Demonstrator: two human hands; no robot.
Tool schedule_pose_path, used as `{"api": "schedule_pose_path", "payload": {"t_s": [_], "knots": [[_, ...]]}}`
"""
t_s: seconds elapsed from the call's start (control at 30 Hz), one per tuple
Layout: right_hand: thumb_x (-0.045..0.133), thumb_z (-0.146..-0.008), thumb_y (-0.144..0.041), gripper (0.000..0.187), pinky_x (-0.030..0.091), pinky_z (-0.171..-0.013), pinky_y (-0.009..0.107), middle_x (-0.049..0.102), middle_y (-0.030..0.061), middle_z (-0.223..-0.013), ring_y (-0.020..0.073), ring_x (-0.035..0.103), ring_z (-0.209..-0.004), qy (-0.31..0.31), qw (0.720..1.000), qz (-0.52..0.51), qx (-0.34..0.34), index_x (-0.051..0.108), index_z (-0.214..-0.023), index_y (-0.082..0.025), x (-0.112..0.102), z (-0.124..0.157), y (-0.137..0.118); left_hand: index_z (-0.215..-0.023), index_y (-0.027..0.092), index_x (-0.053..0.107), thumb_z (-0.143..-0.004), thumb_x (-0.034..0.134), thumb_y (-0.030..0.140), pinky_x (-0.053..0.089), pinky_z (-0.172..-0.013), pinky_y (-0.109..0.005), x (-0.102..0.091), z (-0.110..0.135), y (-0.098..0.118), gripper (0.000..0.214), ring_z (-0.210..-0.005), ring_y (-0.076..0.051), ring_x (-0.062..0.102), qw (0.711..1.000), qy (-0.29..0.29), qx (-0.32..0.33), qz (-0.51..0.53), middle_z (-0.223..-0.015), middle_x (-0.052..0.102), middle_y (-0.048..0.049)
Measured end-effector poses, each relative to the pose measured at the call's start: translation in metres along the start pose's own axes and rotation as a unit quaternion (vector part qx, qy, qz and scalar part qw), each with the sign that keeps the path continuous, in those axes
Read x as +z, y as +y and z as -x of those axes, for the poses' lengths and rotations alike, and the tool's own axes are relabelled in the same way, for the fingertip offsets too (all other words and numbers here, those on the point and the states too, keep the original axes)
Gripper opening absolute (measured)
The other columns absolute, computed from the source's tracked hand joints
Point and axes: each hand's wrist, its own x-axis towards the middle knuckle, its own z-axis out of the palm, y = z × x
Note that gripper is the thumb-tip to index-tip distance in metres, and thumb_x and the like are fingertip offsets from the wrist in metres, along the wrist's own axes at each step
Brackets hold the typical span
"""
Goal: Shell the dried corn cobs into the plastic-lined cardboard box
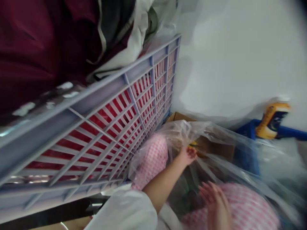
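My left hand, on an arm in a white sleeve, reaches forward and its fingers are curled into the edge of a clear plastic bag. Pink-and-white checked cloth lies inside and under the plastic. My right hand is lower right and blurred. Its fingers are stretched out flat over another bundle of pink checked cloth wrapped in plastic. It holds nothing that I can see.
A grey-blue slatted plastic crate with red contents fills the left, with dark red and white garments piled on top. Behind the bag are a cardboard box, a blue frame, a yellow object and a white wall.
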Motion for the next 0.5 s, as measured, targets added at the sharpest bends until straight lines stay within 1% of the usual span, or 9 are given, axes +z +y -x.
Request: {"api": "schedule_pose_path", "payload": {"t_s": [0.07, 0.1, 0.2, 0.27, 0.33, 0.37, 0.4, 0.43, 0.5], "knots": [[0.075, -0.058, -0.045, 0.038, 0.048, -0.052, 0.021, 0.067, 0.0016, -0.073, 0.0123, 0.062, -0.060, -0.096, 0.993, -0.024, 0.057, 0.063, -0.084, -0.021, 0.004, 0.038, 0.001, -0.059, 0.015, 0.043, -0.078, 0.044, 0.013, 0.044, -0.058, -0.020, 0.002, -0.001, 0.015, 0.019, -0.051, -0.007, 0.050, 0.997, 0.006, -0.010, 0.081, -0.058, 0.049, 0.0013], [0.073, -0.060, -0.050, 0.038, 0.045, -0.046, 0.021, 0.066, 0.0026, -0.068, 0.0131, 0.060, -0.055, -0.205, 0.971, -0.055, 0.109, 0.064, -0.080, -0.020, 0.009, 0.058, 0.006, -0.060, 0.015, 0.044, -0.078, 0.045, 0.012, 0.044, -0.057, -0.019, 0.004, -0.001, 0.020, 0.018, -0.051, -0.007, 0.051, 0.994, 0.003, -0.015, 0.110, -0.059, 0.050, 0.0009], [0.056, -0.066, -0.070, 0.053, 0.047, -0.045, 0.030, 0.067, 0.0078, -0.068, 0.0200, 0.063, -0.053, -0.497, 0.826, -0.119, 0.239, 0.065, -0.079, -0.019, 0.028, 0.088, 0.023, -0.066, 0.014, 0.049, -0.082, 0.039, 0.012, 0.045, -0.058, -0.019, 0.016, 0.002, 0.026, 0.019, -0.053, -0.007, 0.054, 0.988, -0.014, -0.018, 0.153, -0.063, 0.053, -0.0007], [0.065, -0.062, -0.062, 0.052, 0.051, -0.056, 0.037, 0.069, 0.0082, -0.072, 0.0238, 0.066, -0.061, -0.511, 0.823, -0.072, 0.238, 0.063, -0.092, -0.020, 0.038, 0.071, 0.026, -0.068, 0.014, 0.050, -0.083, 0.037, 0.012, 0.046, -0.059, -0.020, 0.024, 0.009, 0.019, 0.020, -0.055, -0.008, 0.056, 0.989, -0.021, -0.017, 0.144, -0.064, 0.054, -0.0015], [0.058, -0.067, -0.063, 0.051, 0.051, -0.061, 0.038, 0.067, 0.0075, -0.070, 0.0228, 0.065, -0.065, -0.375, 0.910, -0.011, 0.177, 0.061, -0.091, -0.017, 0.038, 0.031, 0.014, -0.070, 0.014, 0.051, -0.082, 0.038, 0.010, 0.046, -0.060, -0.021, 0.028, 0.018, 0.004, 0.018, -0.056, -0.009, 0.056, 0.993, -0.014, -0.013, 0.113, -0.065, 0.055, -0.0016], [0.056, -0.068, -0.060, 0.047, 0.050, -0.063, 0.036, 0.065, 0.0063, -0.068, 0.0204, 0.063, -0.065, -0.244, 0.965, 0.020, 0.093, 0.060, -0.083, -0.016, 0.036, 0.011, 0.003, -0.072, 0.014, 0.051, -0.082, 0.039, 0.010, 0.045, -0.060, -0.022, 0.027, 0.024, -0.006, 0.016, -0.056, -0.009, 0.055, 0.996, -0.003, -0.005, 0.093, -0.065, 0.055, -0.0011], [0.056, -0.069, -0.056, 0.042, 0.050, -0.065, 0.034, 0.064, 0.0050, -0.070, 0.0184, 0.062, -0.067, -0.089, 0.994, 0.057, 0.007, 0.059, -0.082, -0.016, 0.032, -0.006, -0.008, -0.075, 0.015, 0.052, -0.082, 0.040, 0.010, 0.045, -0.061, -0.022, 0.026, 0.029, -0.016, 0.015, -0.056, -0.009, 0.054, 0.997, 0.011, 0.007, 0.073, -0.066, 0.054, -0.0002], [0.057, -0.069, -0.051, 0.039, 0.049, -0.067, 0.032, 0.064, 0.0044, -0.075, 0.0172, 0.061, -0.070, 0.044, 0.994, 0.081, -0.064, 0.058, -0.086, -0.016, 0.030, -0.016, -0.019, -0.079, 0.016, 0.053, -0.082, 0.041, 0.010, 0.045, -0.063, -0.022, 0.023, 0.035, -0.028, 0.014, -0.057, -0.009, 0.053, 0.998, 0.027, 0.025, 0.058, -0.066, 0.054, 0.0008], [0.056, -0.072, -0.045, 0.036, 0.048, -0.071, 0.030, 0.062, 0.0035, -0.087, 0.0154, 0.060, -0.077, 0.157, 0.972, 0.051, -0.165, 0.055, -0.095, -0.018, 0.033, -0.009, -0.035, -0.086, 0.021, 0.055, -0.080, 0.046, 0.009, 0.045, -0.074, -0.022, 0.017, 0.045, -0.052, 0.016, -0.068, -0.010, 0.055, 0.996, 0.042, 0.083, 0.003, -0.073, 0.056, 0.0015]]}}
